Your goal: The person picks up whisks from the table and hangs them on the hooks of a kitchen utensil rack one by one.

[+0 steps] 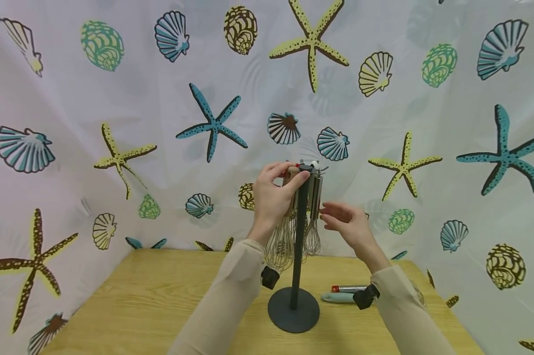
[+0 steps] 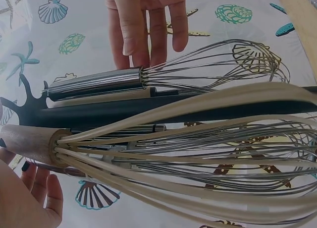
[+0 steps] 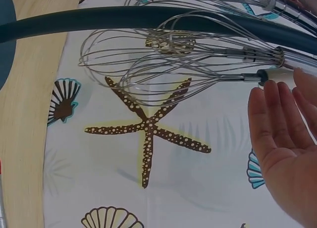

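Note:
A dark utensil stand [image 1: 297, 246] carries several hanging whisks on its top hooks. My left hand [image 1: 273, 195] grips the stand's top, the thumb lying across its hub and the other fingers behind. Close to that hand hangs a whisk with a wooden handle [image 2: 37, 141] and thick beige wires. On the stand's right side hangs a small metal whisk [image 2: 99, 84]. My right hand [image 1: 347, 224] is beside it, fingers fairly straight and nothing held. In the right wrist view, the right fingertips [image 3: 272, 91] are close to a pale-handled whisk [image 3: 277, 77]; contact is unclear.
The stand's round base [image 1: 293, 323] rests on a wooden table [image 1: 160, 296]. To its right lie a red-tipped metal-handled utensil [image 1: 349, 289] and a pale green-handled one [image 1: 338, 298], partly behind the right wrist. A shell-patterned curtain [image 1: 231, 182] encloses the back and sides.

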Motion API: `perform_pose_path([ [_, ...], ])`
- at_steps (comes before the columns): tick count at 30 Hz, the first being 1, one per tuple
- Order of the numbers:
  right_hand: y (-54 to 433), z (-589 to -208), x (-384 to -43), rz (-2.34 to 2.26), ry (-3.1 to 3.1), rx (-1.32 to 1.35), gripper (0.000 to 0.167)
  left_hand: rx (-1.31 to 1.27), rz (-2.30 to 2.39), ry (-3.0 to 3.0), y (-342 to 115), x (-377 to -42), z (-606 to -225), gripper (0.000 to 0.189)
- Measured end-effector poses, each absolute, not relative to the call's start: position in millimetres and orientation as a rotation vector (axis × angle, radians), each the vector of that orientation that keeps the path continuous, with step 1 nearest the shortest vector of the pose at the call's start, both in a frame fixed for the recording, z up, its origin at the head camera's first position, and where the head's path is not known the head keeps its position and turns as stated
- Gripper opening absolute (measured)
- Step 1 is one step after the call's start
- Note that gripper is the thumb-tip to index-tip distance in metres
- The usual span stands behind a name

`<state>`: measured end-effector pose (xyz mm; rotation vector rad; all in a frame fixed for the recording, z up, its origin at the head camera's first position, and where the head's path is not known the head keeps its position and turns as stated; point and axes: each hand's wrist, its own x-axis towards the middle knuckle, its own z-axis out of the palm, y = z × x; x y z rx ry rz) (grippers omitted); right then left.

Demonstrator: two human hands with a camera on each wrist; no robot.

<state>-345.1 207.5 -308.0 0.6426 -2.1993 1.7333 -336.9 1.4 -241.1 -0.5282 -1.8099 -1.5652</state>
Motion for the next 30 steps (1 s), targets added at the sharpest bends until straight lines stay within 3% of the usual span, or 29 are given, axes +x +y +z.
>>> perform_pose_path([
  [30,227.6,-360.9,-349.9,1.73,-2.321,0.571,0.043,-0.507,-1.546,-1.765,4.2,-334.5,-241.4,0.042],
])
